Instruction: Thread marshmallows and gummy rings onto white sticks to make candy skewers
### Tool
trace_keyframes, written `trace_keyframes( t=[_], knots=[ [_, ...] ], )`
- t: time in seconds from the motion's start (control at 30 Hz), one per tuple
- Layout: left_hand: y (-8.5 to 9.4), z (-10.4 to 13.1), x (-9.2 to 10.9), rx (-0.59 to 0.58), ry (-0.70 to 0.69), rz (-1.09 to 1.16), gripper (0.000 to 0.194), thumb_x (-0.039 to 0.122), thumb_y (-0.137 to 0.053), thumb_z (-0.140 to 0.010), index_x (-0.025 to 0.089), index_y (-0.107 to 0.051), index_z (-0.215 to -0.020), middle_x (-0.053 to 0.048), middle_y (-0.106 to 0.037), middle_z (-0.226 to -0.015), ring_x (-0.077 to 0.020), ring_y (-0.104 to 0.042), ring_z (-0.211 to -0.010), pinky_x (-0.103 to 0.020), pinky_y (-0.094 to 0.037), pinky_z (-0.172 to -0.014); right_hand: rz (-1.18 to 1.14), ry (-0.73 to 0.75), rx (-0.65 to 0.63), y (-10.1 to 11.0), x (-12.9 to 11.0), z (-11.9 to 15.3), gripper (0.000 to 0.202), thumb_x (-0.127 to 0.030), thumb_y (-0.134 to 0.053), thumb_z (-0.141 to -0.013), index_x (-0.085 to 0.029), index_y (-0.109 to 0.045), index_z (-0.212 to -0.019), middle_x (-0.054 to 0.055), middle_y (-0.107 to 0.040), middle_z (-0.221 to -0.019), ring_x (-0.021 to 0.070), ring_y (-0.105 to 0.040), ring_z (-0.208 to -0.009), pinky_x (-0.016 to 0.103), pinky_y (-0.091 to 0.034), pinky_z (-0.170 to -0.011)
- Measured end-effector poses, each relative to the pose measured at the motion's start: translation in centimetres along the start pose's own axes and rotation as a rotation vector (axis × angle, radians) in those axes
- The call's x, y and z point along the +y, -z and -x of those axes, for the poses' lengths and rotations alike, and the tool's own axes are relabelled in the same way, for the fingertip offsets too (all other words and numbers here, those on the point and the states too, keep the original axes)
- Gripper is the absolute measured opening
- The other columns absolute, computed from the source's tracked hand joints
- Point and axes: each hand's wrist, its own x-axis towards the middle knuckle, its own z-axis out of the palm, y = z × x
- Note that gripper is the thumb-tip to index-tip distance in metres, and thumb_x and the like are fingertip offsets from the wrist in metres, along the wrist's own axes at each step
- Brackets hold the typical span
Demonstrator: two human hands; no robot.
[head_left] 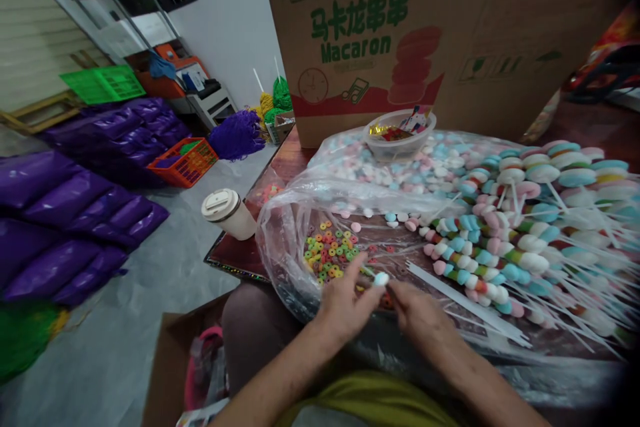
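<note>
A small white and pale blue marshmallow (381, 279) sits between my two hands, with a short length of white stick (368, 272) showing on its left side. My left hand (345, 297) has its thumb against the marshmallow, the index finger raised beside the stick. Fingers pinched, my right hand (420, 312) meets the marshmallow from the right, in line with the stick; its fingertips are partly hidden. Below and behind the left hand lie loose ring-shaped cereal pieces (333, 247) in several colours. Loose white sticks (467, 307) lie right of my right hand.
Finished-looking candy skewers (505, 240) are piled at right. Behind are a clear bag of marshmallows (345, 170), a plastic bowl (399, 147) with wrappers and a large carton (360, 87). A lidded cup (230, 215) stands at the table's left edge. Purple sacks (60, 227) fill the floor beyond.
</note>
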Motion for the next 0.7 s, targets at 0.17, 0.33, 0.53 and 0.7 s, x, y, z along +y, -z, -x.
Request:
trace_keyframes(
  t=[0.17, 0.33, 0.53, 0.7],
  knots=[
    [1.8, -4.6, -0.8, 0.014, 0.037, -0.585, 0.021, 0.029, -0.046, -0.077, 0.023, -0.064, -0.085, -0.004, -0.062, -0.088, -0.0181, -0.057, -0.078, -0.028, -0.043, -0.069, 0.008, -0.085, 0.062, 0.7, 2.7, 0.7, 0.029, -0.025, -0.028, -0.084, -0.019, -0.056, -0.077, 0.004, -0.061, -0.067, 0.0160, -0.056, -0.061, 0.025, -0.035, -0.056],
    [1.0, -5.4, -1.2, -0.010, 0.043, -0.738, 0.026, 0.030, -0.046, -0.077, 0.028, -0.061, -0.098, -0.004, -0.059, -0.097, -0.0179, -0.057, -0.079, -0.027, -0.043, -0.066, 0.011, -0.119, 0.068, 0.7, 2.3, 1.7, 0.024, -0.022, -0.031, -0.083, -0.021, -0.053, -0.074, 0.003, -0.062, -0.066, 0.0161, -0.057, -0.063, 0.025, -0.032, -0.055],
    [0.1, -6.1, -0.3, -0.103, -0.014, -0.608, 0.020, 0.026, -0.048, -0.076, 0.024, -0.066, -0.083, -0.004, -0.060, -0.091, -0.0178, -0.057, -0.080, -0.028, -0.043, -0.069, 0.007, -0.094, 0.085, 0.5, 2.1, 1.5, 0.025, -0.021, -0.030, -0.083, -0.020, -0.054, -0.077, 0.004, -0.063, -0.072, 0.0165, -0.058, -0.066, 0.025, -0.032, -0.057],
    [0.5, -6.6, -0.6, -0.002, 0.074, -0.207, 0.016, 0.023, -0.055, -0.071, 0.018, -0.066, -0.081, -0.004, -0.064, -0.084, -0.0161, -0.057, -0.078, -0.026, -0.044, -0.070, -0.001, -0.106, 0.103, 0.7, 2.3, 2.1, 0.023, -0.021, -0.032, -0.082, -0.020, -0.054, -0.076, 0.003, -0.062, -0.070, 0.0166, -0.058, -0.066, 0.025, -0.032, -0.056]
  ],
)
